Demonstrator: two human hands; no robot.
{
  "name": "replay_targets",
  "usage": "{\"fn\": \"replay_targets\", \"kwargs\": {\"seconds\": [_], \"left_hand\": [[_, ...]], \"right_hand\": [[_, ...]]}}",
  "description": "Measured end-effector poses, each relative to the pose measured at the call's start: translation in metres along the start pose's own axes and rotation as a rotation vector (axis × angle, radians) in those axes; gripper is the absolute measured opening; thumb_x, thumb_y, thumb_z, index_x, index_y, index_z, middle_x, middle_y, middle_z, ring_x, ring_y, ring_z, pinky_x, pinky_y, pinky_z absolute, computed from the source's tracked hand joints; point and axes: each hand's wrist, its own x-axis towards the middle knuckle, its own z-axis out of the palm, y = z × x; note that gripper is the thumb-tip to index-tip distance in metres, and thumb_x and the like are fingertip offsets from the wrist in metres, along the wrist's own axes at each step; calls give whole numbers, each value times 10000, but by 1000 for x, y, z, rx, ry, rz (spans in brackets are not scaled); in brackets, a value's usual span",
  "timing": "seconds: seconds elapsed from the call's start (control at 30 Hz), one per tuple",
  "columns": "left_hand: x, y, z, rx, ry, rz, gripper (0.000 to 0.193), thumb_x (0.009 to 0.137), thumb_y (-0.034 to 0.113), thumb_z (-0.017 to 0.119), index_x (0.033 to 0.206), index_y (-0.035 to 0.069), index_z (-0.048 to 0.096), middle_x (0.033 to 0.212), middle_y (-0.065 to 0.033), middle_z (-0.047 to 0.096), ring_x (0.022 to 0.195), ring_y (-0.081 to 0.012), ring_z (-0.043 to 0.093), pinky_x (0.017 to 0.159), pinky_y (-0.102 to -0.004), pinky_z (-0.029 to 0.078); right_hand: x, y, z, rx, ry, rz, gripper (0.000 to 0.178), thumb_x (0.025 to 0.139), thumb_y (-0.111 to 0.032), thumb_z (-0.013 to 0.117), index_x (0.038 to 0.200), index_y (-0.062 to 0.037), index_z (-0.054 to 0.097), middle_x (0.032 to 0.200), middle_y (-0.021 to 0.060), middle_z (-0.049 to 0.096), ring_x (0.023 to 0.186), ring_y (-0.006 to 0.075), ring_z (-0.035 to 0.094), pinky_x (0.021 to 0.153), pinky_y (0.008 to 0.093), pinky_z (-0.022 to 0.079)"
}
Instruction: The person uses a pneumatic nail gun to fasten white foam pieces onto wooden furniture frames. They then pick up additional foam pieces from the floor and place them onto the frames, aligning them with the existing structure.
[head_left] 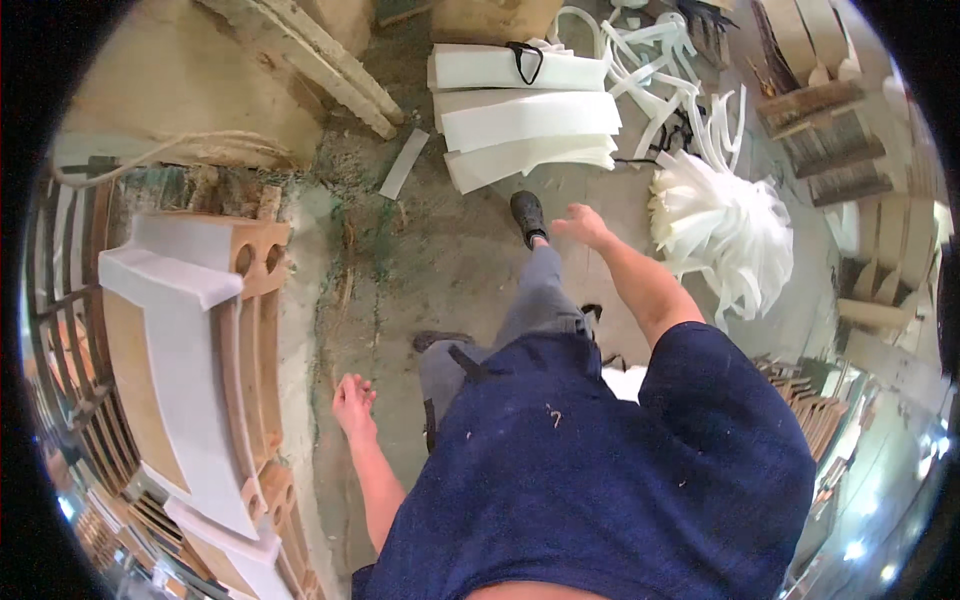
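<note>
My left hand (355, 403) hangs low at my side with loosely curled fingers and nothing seen in them. It is nearest to a wooden frame padded with white foam (185, 355), with a gap between them. My right hand (582, 228) reaches forward over the floor, fingers stretched out and holding nothing. Ahead of it lie stacked white foam sheets (530, 120), with a black strap loop (526, 62) on the top one. To its right sits a big bundle of white foam strips (720, 225). Neither hand touches these things.
My feet (528, 218) are apart on the concrete floor (400, 265), in mid-stride. A loose pale strip (404, 164) lies ahead. Wooden beams (310, 60) lean at the far left. Tangled foam strips (660, 60) and wooden pieces (830, 135) fill the far right.
</note>
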Motion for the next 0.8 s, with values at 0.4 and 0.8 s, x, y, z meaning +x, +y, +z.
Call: {"fn": "replay_targets", "kwargs": {"seconds": [0.4, 0.8], "left_hand": [[-58, -131, 224, 407, 112, -499, 235, 926, 217, 563, 1005, -2, 601, 840, -55, 608, 727, -142, 593, 582, -264, 500], [-11, -130, 366, 351, 151, -663, 411, 917, 300, 620, 1179, -12, 566, 994, -98, 628, 844, -201, 634, 694, -326, 541]], "right_hand": [[473, -30, -29, -433, -173, -280, 1061, 598, -431, 813, 1463, -163, 262, 1486, 178, 282, 1358, 385, 288, 1072, 557, 283], [606, -15, 61, -711, -293, -452, 920, 569, -355, 824, 1340, -102, 389, 1376, 188, 376, 1344, 373, 291, 1102, 547, 226]]}}
